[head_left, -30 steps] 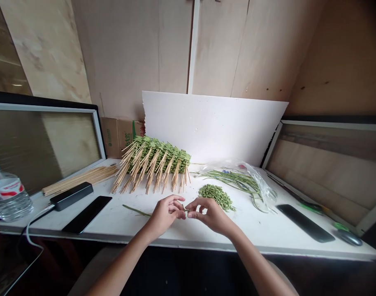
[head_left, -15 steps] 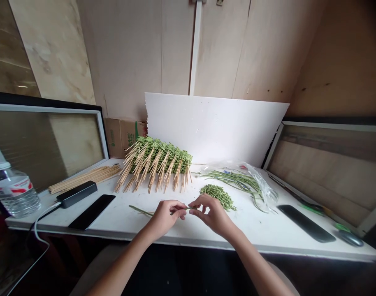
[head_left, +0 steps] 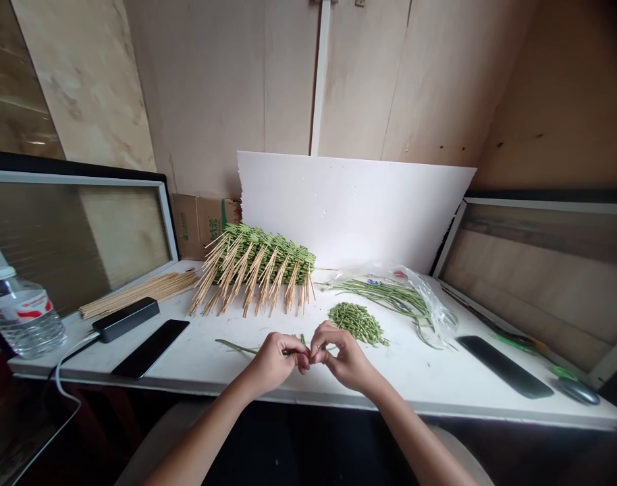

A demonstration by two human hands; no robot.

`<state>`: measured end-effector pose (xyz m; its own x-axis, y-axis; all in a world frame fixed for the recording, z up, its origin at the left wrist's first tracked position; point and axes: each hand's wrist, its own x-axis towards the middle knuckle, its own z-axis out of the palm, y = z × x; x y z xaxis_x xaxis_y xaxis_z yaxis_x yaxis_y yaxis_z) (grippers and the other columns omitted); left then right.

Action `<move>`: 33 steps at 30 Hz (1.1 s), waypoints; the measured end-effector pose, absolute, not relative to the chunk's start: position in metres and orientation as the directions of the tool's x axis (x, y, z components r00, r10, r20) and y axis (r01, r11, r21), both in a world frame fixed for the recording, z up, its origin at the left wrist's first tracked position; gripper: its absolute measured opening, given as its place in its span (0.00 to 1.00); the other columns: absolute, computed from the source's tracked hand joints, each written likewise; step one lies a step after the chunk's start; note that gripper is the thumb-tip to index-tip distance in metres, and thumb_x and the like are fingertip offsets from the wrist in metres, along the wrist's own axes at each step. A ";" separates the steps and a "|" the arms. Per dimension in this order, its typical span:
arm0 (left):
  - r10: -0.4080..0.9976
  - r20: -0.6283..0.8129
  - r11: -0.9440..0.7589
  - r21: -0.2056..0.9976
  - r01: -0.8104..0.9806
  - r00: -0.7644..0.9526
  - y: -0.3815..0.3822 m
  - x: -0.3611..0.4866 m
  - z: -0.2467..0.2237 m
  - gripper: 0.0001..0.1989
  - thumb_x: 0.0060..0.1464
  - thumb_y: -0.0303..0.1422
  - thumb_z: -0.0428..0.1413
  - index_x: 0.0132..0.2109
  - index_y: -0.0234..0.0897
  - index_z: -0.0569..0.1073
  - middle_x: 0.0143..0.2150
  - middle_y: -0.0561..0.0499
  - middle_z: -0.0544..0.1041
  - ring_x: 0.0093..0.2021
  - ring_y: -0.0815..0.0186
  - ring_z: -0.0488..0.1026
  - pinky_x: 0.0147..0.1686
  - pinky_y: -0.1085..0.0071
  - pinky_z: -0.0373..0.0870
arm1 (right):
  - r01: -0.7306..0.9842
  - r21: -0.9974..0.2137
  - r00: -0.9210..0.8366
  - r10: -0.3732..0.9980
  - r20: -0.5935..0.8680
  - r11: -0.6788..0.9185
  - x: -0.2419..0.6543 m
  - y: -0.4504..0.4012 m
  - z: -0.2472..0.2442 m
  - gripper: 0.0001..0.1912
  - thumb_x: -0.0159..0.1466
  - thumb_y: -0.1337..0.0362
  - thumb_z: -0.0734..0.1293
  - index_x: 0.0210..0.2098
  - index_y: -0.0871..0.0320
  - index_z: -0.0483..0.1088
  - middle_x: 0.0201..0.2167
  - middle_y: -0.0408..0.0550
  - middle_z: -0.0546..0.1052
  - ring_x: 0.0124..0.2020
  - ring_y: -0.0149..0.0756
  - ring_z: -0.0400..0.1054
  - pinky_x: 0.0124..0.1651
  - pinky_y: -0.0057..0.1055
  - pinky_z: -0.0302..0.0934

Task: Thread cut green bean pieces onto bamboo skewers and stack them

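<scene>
My left hand (head_left: 278,361) is closed on a long green stem (head_left: 233,345), whose thin end sticks out to the left over the white table. Touching it at the fingertips, my right hand (head_left: 341,354) is closed in a pinch, with small green pieces showing around the fingers. Just behind my right hand lies a pile of short green pieces (head_left: 356,322). Farther back on the left, skewered green pieces (head_left: 273,246) are stacked, their wooden sticks (head_left: 248,280) pointing toward me.
Long green stems (head_left: 384,291) lie by a clear plastic bag (head_left: 437,307). Loose sticks (head_left: 141,291), a black box (head_left: 126,318), a phone (head_left: 151,347) and a bottle (head_left: 22,314) are at left. A dark flat object (head_left: 505,366) and a mouse (head_left: 579,390) lie right.
My hands have drawn closer together until their fingertips meet. The stem straight between them before is now mostly hidden, with a short green end pointing up. The long stem has shifted slightly right.
</scene>
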<state>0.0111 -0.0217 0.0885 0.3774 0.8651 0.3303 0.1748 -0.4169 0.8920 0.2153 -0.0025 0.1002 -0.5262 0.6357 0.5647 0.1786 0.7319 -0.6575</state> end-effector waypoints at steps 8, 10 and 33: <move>0.870 0.329 -0.420 0.884 0.203 0.368 -0.018 0.012 0.093 0.13 0.52 0.20 0.51 0.27 0.34 0.78 0.24 0.51 0.76 0.27 0.66 0.74 0.32 0.71 0.71 | 0.157 -0.678 -0.497 0.651 0.574 0.718 0.218 0.006 0.100 0.09 0.66 0.56 0.73 0.33 0.54 0.80 0.30 0.48 0.79 0.40 0.42 0.69 0.46 0.39 0.65; 0.882 0.338 -0.422 0.877 0.230 0.329 -0.016 0.012 0.093 0.12 0.56 0.23 0.52 0.27 0.34 0.77 0.24 0.51 0.76 0.26 0.66 0.73 0.32 0.71 0.70 | 0.189 -0.639 -0.472 0.639 0.607 0.746 0.219 0.007 0.102 0.06 0.66 0.58 0.74 0.35 0.53 0.80 0.31 0.48 0.79 0.39 0.42 0.69 0.46 0.40 0.64; 0.872 0.384 -0.468 0.835 0.289 0.303 0.001 0.003 0.079 0.16 0.68 0.38 0.53 0.47 0.38 0.84 0.39 0.46 0.80 0.40 0.62 0.76 0.43 0.67 0.72 | 0.622 -0.552 -0.399 0.832 0.386 0.555 0.256 0.066 0.055 0.15 0.69 0.52 0.68 0.35 0.53 0.83 0.32 0.52 0.79 0.41 0.49 0.65 0.45 0.43 0.60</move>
<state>0.0026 0.0013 0.0787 0.3028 0.8725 0.3835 0.2894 -0.4676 0.8352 0.2564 0.0656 0.0545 -0.3987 0.8318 0.3862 0.6222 0.5547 -0.5524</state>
